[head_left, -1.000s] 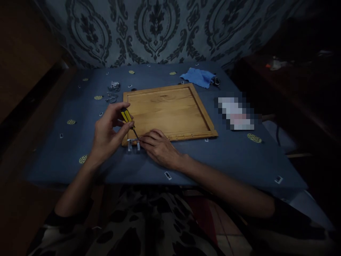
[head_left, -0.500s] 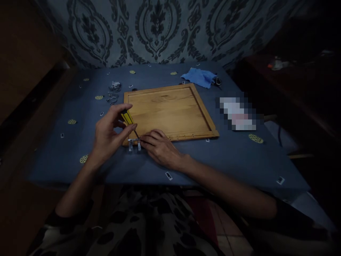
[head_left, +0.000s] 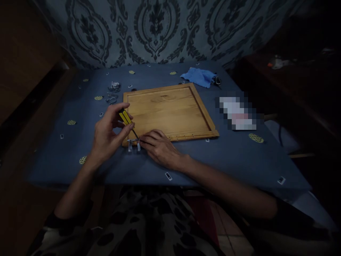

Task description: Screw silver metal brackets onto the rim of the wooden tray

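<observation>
My left hand [head_left: 108,129] grips a screwdriver [head_left: 125,118] by its yellow and black handle, fingers and thumb curled about it. The screwdriver leans, and its shaft runs down to a metal hinge [head_left: 130,145] at the near left corner of a framed wooden panel [head_left: 165,110]. My right hand [head_left: 162,147] rests on the panel's near edge, its fingers drawn together. Its fingertips meet beside the screwdriver's tip and the hinge; anything small between them is hidden. Small dark holes dot the near edge right of that hand.
Loose metal hardware [head_left: 113,92] lies on the blue tablecloth [head_left: 61,153], left of the panel. Beyond the panel's far right corner sits a crumpled blue cloth [head_left: 199,77] with a dark object [head_left: 217,81] beside it. A blurred-out pale item [head_left: 237,113] lies at right.
The screwdriver's handle has turned slightly in my left hand, showing more yellow, and the hand has shifted a little left. My right hand stays in place.
</observation>
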A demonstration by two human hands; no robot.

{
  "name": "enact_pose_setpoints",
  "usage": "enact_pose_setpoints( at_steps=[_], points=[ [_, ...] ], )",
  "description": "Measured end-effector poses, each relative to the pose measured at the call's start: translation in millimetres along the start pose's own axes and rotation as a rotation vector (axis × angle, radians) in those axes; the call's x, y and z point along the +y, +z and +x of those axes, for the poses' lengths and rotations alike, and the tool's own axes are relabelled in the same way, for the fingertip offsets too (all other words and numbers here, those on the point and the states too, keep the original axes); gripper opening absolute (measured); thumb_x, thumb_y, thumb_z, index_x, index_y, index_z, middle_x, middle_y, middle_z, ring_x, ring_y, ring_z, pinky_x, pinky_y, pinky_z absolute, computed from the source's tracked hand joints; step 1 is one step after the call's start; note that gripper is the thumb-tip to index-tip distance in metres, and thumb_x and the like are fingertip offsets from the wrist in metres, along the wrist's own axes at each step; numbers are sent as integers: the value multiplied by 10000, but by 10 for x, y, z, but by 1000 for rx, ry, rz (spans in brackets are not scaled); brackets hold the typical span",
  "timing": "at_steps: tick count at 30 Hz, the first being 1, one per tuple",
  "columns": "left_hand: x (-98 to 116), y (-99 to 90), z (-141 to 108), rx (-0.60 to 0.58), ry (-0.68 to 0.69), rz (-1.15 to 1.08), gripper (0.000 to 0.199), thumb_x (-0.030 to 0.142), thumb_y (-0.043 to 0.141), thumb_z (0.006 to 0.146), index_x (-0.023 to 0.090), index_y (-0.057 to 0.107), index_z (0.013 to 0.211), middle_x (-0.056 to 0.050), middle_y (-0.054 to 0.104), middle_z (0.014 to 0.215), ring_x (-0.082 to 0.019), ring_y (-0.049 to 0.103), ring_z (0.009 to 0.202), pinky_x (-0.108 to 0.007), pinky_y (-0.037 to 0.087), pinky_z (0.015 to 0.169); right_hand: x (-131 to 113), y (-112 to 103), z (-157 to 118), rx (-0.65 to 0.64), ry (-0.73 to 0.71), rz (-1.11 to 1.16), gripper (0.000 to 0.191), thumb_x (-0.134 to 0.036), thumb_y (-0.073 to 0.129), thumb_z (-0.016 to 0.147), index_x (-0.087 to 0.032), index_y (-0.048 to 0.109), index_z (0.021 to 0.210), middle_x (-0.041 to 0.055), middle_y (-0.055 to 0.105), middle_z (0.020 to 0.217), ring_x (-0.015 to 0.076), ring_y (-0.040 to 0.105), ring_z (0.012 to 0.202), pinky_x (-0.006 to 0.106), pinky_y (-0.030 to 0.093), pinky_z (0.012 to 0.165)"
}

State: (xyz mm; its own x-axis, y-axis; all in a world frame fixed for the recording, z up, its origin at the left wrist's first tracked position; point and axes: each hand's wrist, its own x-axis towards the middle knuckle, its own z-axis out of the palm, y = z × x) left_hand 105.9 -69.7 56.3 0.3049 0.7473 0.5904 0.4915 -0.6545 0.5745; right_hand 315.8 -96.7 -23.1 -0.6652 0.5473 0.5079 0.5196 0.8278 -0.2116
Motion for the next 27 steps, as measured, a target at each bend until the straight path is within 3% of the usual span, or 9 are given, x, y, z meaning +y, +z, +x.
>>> enact_pose_setpoints(
  at_steps=[4,10,15,27],
  points=[
    [-4,12,20,72,35,68,444,440,769,877,272,615,1257,-27,665,1142,-114,664,770,-222,613,666,0,4,0,5,4,-11,308,-124,496,1009,-134,701,1239,130,741,1204,251,603,1166,451,464,1029],
    [9,-9,35,8,-14,-11,472,437,751,891,278,588,1304,-37,663,1112,-146,695,816,-266,648,729,1,5,6,17,-5,-2,291,-133,502,1013,-126,700,1227,120,749,1183,245,608,1137,437,456,1021],
    [22,-27,31,61,-36,-55,453,428,745,895,299,590,1300,-53,652,1176,-184,708,913,-316,666,776,15,8,10,45,-37,-2,278,-135,518,998,-102,699,1207,112,755,1169,259,610,1106,439,460,1001],
    [2,-3,-9,83,5,27,421,424,738,901,288,607,1277,-38,648,1164,-147,686,841,-255,641,711,11,-13,11,-6,-18,20,291,-134,510,996,-113,686,1228,122,745,1197,266,599,1117,453,450,1013]
  ],
)
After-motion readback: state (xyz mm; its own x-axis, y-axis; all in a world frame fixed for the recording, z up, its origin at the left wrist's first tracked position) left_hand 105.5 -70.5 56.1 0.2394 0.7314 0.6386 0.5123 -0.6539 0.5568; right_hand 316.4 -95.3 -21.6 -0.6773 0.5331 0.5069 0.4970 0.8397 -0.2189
